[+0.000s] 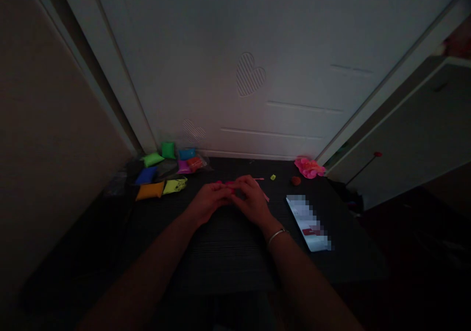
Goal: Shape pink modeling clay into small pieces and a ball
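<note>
Both hands meet over the middle of the dark table. Pinched between the fingertips is a small piece of pink modelling clay, partly hidden by the fingers. My left hand closes on it from the left. From the right, my right hand, with a bracelet at the wrist, grips the same piece. Just beyond the right hand lie pink modelling tools, partly covered by it. A small yellow lump and a brown-orange ball rest farther right.
Several coloured clay packets, among them an orange one and a blue one, lie at the back left. A lit phone is on the right. Behind it sits a pink petalled clay shape. A white panel borders the table's back.
</note>
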A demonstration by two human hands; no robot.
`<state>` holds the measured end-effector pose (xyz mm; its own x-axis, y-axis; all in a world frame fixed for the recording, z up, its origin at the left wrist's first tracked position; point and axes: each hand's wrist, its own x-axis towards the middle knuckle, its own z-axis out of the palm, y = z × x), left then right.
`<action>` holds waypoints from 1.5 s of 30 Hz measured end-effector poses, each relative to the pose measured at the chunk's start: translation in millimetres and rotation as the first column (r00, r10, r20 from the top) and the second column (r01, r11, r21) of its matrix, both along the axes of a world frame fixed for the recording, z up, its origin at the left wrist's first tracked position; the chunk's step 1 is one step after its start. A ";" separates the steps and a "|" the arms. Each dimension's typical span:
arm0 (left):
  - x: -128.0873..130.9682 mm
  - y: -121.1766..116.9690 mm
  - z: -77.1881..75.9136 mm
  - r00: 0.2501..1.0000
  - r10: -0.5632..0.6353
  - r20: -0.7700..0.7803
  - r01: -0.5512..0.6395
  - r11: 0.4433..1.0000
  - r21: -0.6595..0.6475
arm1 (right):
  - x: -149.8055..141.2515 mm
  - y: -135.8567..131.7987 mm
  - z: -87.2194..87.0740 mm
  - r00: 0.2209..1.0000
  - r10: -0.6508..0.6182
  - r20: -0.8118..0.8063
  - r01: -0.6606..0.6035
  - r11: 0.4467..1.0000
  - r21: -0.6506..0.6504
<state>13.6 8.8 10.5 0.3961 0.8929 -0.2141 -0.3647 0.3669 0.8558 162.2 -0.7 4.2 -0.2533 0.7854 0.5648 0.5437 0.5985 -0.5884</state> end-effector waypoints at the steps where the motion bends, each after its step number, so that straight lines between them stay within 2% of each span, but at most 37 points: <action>1: 0.0 -0.1 0.4 1.000 -0.006 0.011 0.006 1.000 -0.007 | -0.1 -0.2 0.0 1.000 0.000 -0.009 0.000 1.000 0.006; 7: 0.3 -2.1 4.9 0.995 0.046 0.093 -0.039 0.996 -0.077 | -1.3 -0.4 -1.6 0.997 -0.026 -0.068 0.026 1.000 0.002; 12: 0.5 -1.6 2.9 0.998 -0.028 0.056 0.030 0.999 -0.023 | -0.6 0.2 -2.7 0.997 -0.037 -0.060 0.039 0.999 0.029; 18: 0.2 0.1 0.9 0.999 0.021 0.041 -0.021 1.000 -0.005 | -1.3 0.1 -2.7 0.998 -0.021 -0.057 0.024 0.998 0.053; 23: -0.4 0.4 0.7 0.996 0.034 0.083 -0.030 0.999 -0.045 | -1.8 0.1 -1.8 0.997 -0.052 -0.062 0.056 0.997 0.060; 27: -0.5 0.5 -0.1 0.999 0.012 0.048 -0.011 1.000 -0.014 | -1.7 -0.3 -0.9 0.997 -0.054 -0.046 0.056 0.997 0.044; 32: -1.3 2.1 -2.5 0.999 0.042 0.020 -0.042 0.999 0.003 | -1.8 -0.4 -1.0 0.998 -0.025 -0.060 0.026 0.999 0.019; 37: -3.2 3.7 -0.9 0.999 0.044 0.019 -0.044 0.999 0.008 | -0.8 1.0 1.2 0.993 -0.043 -0.107 0.036 0.997 -0.066; 45: -2.9 3.5 -0.9 0.990 0.112 -0.088 -0.106 0.991 0.076 | -0.6 3.2 1.5 0.946 -0.081 -0.313 -0.001 0.967 -0.254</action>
<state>10.7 12.3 9.6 0.2773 0.9439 -0.1793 -0.3182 0.2663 0.9098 161.5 2.5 5.8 -0.0575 0.9161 0.3968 0.3237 0.3931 -0.8606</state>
